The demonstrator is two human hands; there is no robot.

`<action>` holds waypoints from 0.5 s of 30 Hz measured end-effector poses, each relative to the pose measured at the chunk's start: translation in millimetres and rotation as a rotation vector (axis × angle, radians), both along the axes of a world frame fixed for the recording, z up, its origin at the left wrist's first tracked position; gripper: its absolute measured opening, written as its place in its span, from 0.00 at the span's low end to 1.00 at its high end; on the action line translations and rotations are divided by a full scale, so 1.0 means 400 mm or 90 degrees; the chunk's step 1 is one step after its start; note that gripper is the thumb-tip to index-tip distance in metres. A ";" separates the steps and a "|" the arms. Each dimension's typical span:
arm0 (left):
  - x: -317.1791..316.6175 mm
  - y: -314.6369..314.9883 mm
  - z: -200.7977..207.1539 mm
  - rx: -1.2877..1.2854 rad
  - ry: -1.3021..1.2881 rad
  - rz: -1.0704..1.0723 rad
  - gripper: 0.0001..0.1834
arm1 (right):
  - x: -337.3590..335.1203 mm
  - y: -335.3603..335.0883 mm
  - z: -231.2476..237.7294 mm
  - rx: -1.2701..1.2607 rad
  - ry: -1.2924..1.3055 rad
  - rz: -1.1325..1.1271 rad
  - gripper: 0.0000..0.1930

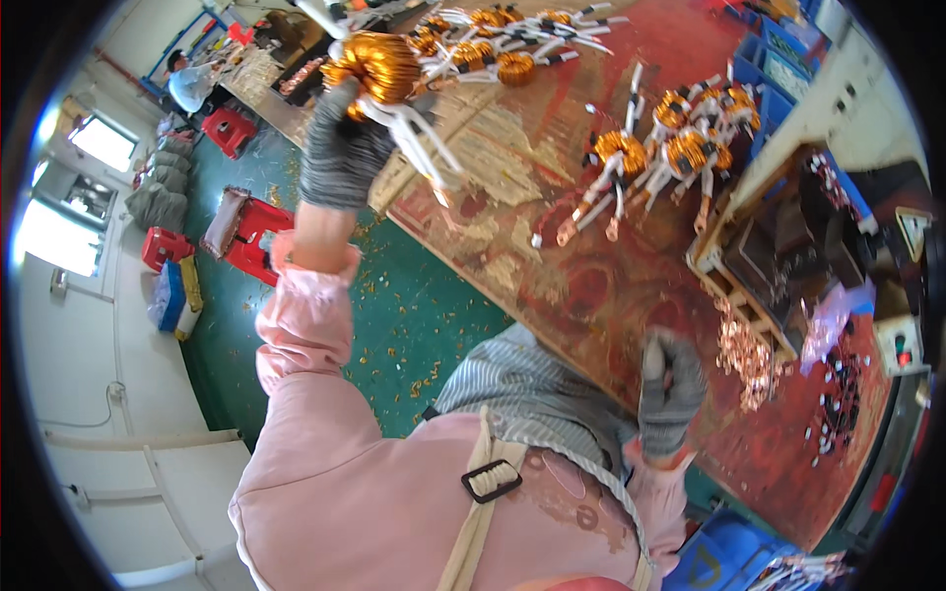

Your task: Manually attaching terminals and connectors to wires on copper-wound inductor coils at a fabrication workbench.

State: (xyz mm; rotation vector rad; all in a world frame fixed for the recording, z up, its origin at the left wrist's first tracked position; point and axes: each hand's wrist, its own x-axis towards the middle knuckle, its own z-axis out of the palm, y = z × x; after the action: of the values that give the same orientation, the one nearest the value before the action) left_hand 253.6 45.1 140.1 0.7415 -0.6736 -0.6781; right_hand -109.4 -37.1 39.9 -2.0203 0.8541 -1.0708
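Observation:
My left hand point(345, 153), in a grey striped glove, is raised over the table's left edge. It is closed around a copper-wound ring coil point(379, 67) with white sleeved leads, some hanging below it. My right hand point(672, 389), gloved alike, is low at the front edge of the table, close to my body. Its fingers curl loosely, a little apart from the thumb, and I see nothing held in them. Ahead of it lies a group of similar coils point(685, 151) with white and black sleeved leads. More coils point(514, 69) are spread at the far side.
The worn red-brown table point(552, 266) carries copper scraps point(744, 355) beside a wooden-framed fixture point(749, 295) at right. Blue bins point(774, 69) line the far right. Red stools point(251, 231) stand on the green floor, left. Another person point(192, 84) sits at a far bench.

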 end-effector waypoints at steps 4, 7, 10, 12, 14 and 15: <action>-0.271 -0.062 -0.089 -0.059 0.134 -0.237 0.26 | 0.080 -0.003 0.155 -0.218 -0.030 0.056 0.16; -0.400 -0.077 -0.173 -0.044 0.204 -0.133 0.23 | 0.080 0.017 0.100 -0.202 -0.031 0.036 0.18; -0.458 -0.052 -0.175 -0.039 0.115 -0.115 0.31 | 0.047 0.040 0.065 -0.105 -0.044 0.014 0.18; -0.518 -0.076 -0.150 -0.080 0.035 -0.135 0.36 | -0.005 0.040 0.075 -0.050 -0.026 -0.002 0.16; -0.554 -0.098 -0.157 -0.072 -0.022 -0.067 0.37 | -0.035 0.045 0.064 0.008 -0.026 0.013 0.15; -0.548 -0.103 -0.163 -0.068 -0.024 -0.088 0.37 | -0.037 0.047 0.051 -0.025 -0.058 0.003 0.14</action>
State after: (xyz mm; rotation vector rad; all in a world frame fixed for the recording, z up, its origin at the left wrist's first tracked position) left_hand 34.4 4.0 75.1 0.6143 -0.7942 -0.7496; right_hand -124.3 -18.3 60.4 -1.9879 0.7873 -1.1758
